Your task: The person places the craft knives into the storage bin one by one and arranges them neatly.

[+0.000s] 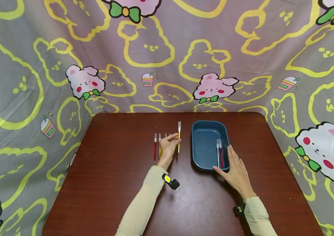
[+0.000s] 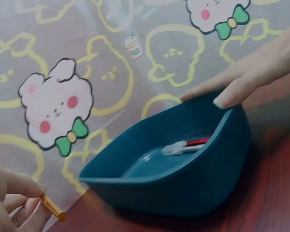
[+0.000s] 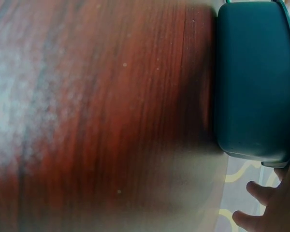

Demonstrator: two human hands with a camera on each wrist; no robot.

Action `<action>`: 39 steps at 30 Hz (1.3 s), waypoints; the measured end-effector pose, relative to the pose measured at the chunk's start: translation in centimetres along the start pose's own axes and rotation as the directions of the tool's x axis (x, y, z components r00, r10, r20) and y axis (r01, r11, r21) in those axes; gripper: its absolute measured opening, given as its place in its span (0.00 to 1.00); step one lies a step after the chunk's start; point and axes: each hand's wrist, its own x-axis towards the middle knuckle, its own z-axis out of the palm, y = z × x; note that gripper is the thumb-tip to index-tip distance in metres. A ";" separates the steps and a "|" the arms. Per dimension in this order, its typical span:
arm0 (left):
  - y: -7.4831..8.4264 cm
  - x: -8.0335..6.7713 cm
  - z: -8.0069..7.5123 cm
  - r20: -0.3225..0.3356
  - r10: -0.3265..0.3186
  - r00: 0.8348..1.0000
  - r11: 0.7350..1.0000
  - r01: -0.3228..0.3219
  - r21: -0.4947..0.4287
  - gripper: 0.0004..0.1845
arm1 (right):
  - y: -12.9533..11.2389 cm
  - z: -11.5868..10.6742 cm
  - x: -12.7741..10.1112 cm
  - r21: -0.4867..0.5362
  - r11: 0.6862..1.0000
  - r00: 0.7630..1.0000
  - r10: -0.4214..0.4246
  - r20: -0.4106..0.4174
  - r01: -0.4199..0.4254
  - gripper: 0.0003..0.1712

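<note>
My left hand (image 1: 168, 148) pinches a slim yellow pen (image 1: 179, 147) with a clear cap, held upright left of the dark blue bin (image 1: 195, 154). In the left wrist view the blunt end of the yellow pen (image 2: 53, 209) pokes out between thumb and fingers. Several capped pens stand in a row beside and behind that hand, among them a red pen (image 1: 155, 150); the hand partly hides the others. My right hand (image 1: 237, 172) rests against the bin's near right corner, thumb on the rim, fingers stretched along the side. Inside the bin lie a red pen (image 1: 221, 157) and a white pen (image 1: 218, 159).
The brown table (image 1: 111, 190) carries the bin and pens. A patterned cloth (image 1: 167, 65) hangs behind the table and along both its sides. In the right wrist view the bin's outer wall (image 3: 256, 82) rises from the tabletop.
</note>
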 end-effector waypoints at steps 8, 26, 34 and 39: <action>-0.4 -0.8 2.6 0.057 0.027 0.998 0.999 -0.029 0.040 0.15 | 0.0 0.0 0.0 0.004 1.000 1.000 -0.005 -0.005 0.005 0.66; 0.1 -3.5 9.2 0.037 0.036 0.999 0.966 -0.045 0.255 0.15 | 0.0 -0.1 -0.1 -0.005 1.000 1.000 0.023 0.007 -0.023 0.67; -1.8 -4.2 11.2 0.032 0.014 0.999 0.934 -0.024 0.357 0.13 | 0.0 0.0 0.1 -0.012 1.000 1.000 0.002 -0.008 -0.002 0.66; -3.4 -4.3 12.6 -0.017 -0.005 1.000 0.921 0.011 0.389 0.12 | 0.1 0.0 0.1 -0.003 1.000 1.000 -0.010 -0.018 0.010 0.66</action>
